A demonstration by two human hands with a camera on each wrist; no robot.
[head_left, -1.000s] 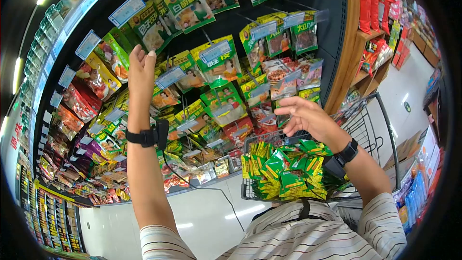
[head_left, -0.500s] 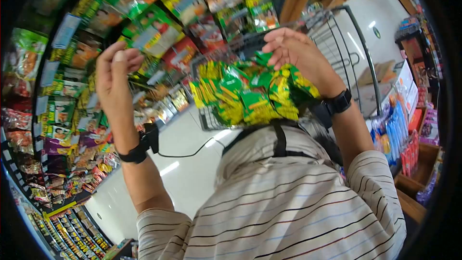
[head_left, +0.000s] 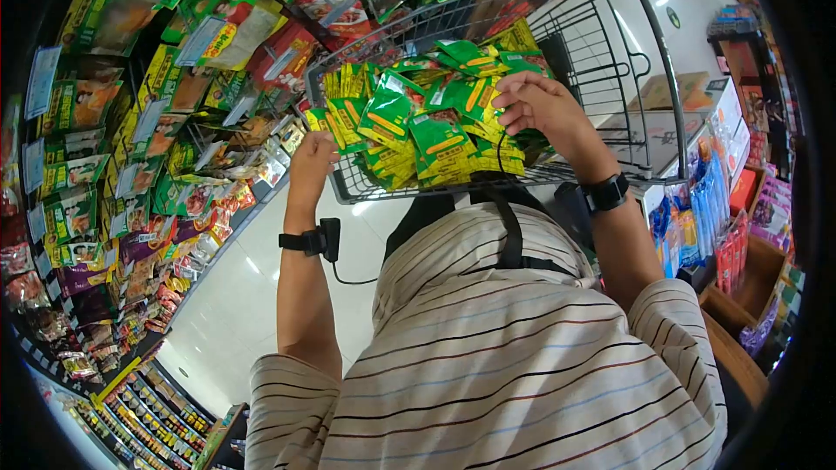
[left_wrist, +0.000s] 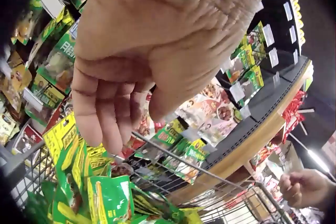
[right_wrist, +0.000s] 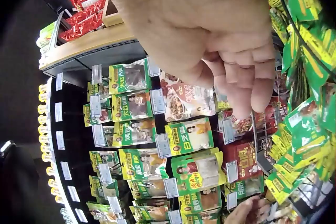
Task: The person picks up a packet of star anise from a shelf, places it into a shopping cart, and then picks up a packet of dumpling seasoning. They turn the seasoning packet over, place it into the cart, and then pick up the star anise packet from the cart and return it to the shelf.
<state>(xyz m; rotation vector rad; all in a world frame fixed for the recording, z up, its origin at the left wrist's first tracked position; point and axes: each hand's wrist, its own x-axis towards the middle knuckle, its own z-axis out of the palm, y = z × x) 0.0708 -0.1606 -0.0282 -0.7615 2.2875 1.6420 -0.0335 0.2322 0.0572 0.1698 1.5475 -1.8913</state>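
Note:
My left hand [head_left: 312, 161] is at the left side of a wire shopping cart [head_left: 651, 52], loosely bent fingers near its rim. In the left wrist view the fingers [left_wrist: 107, 111] hang over heaped packets, with nothing seen in them. Those green and yellow packets [head_left: 409, 117] fill the cart's near part. Over the heap's right side hovers my right hand [head_left: 549, 113], its fingers relaxed and slightly curled. The right wrist view shows its fingers [right_wrist: 244, 85] holding nothing, beside the packets [right_wrist: 302, 134].
A shelf wall of hanging seasoning bags [head_left: 96, 174] runs along the left, with price tags [head_left: 42, 83] in front. Cardboard boxes [head_left: 666, 130] and blue packages [head_left: 701, 209] stand to the right. A thin black cable [head_left: 353, 281] hangs from the left wrist.
The view has tilted down from the shelf to the cart. My left hand has come down from the hanging bags to the cart's left side; the right stays above the packets.

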